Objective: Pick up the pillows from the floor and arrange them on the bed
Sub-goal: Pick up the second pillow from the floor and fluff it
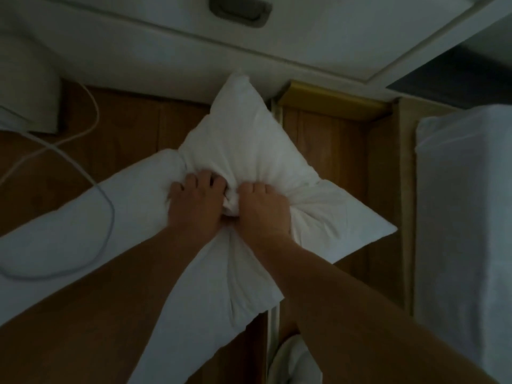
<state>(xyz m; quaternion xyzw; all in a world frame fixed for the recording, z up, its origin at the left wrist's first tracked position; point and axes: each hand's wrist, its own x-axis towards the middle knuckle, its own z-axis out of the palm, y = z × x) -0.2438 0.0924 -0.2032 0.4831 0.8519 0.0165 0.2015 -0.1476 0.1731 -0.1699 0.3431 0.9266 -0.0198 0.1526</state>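
A dim, slightly blurred view from a head-worn camera, looking straight down at two bare forearms reaching forward over a wooden floor (133, 126).

In the centre is a white pillow (249, 145), tilted so that one corner points away from the person and another points to the right. Both hands clutch it side by side near its middle. The left hand (194, 203) has its fingers curled down into the fabric, clenched on a bunch of the cover. The right hand (263, 209) sits just beside it, almost touching, with its fingers likewise dug into the gathered cloth. Deep creases spread outward from the two grips.

A second white pillow (69, 239) lies to the left and lower, partly under the left forearm, its end touching the first pillow. Whether the gripped pillow is lifted off the floor or resting on it is hard to judge in this light.

A pale cable (94, 112) loops across the floor on the left and over the second pillow. Along the top runs a white panel with a recessed grey handle (239, 8). At the right edge is white bedding (465, 217). A yellow strip (332, 101) lies beyond the pillow's far corner.
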